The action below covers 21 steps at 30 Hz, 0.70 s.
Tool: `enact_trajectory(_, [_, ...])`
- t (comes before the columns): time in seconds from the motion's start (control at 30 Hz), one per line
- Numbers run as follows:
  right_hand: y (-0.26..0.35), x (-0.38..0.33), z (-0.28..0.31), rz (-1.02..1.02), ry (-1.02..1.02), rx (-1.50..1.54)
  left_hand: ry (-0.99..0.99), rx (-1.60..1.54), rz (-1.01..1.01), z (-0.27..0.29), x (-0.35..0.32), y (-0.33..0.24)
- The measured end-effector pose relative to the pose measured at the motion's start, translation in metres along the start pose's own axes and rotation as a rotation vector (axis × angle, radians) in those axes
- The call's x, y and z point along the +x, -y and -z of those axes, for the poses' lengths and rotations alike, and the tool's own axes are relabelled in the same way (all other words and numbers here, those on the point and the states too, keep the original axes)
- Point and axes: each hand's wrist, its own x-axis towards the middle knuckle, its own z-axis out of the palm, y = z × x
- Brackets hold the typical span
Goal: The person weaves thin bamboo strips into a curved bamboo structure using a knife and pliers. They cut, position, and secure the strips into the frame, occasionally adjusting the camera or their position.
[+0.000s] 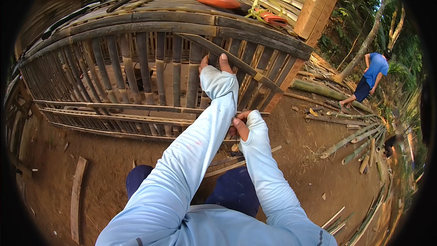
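My left hand point(217, 70) reaches up to the bamboo slat wall point(142, 70). Its thumb and fingers lie on either side of an upright slat, some fingertips hidden behind it. Just above, a split bamboo strip point(232, 59) slants down to the right across the uprights. Lower and nearer, beside my left forearm, my right hand point(246, 126) has thumb and fingers pinched together. What sits in that pinch is too small to make out; a thin dark line runs along the left sleeve towards it.
On the bamboo top lie an orange-red rounded object point(217, 1) and a red-orange item point(272, 18) with yellow-green strips. A thick wooden post point(316, 7) stands at the right end. Cut bamboo poles point(339, 143) and a person in blue point(377, 70) are farther right. A plank point(78, 200) lies at left.
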Motion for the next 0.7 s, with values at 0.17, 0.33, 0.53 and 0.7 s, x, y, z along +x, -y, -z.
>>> enact_trajectory(0.17, [-0.005,-0.011,-0.005,0.108,-0.086,-0.166,-0.030,0.054,-0.023,-0.006,0.001,0.006])
enact_trajectory(0.33, [-0.021,-0.020,0.003,0.195,-0.004,-0.193,-0.025,0.039,0.004,-0.006,0.001,0.005])
enact_trajectory(0.53, [0.016,-0.011,0.010,0.197,-0.238,-0.112,-0.008,0.073,0.048,-0.002,-0.003,-0.006])
enact_trajectory(0.7, [0.038,0.033,0.008,0.446,-0.288,-0.334,0.001,0.073,0.059,0.000,-0.002,-0.010])
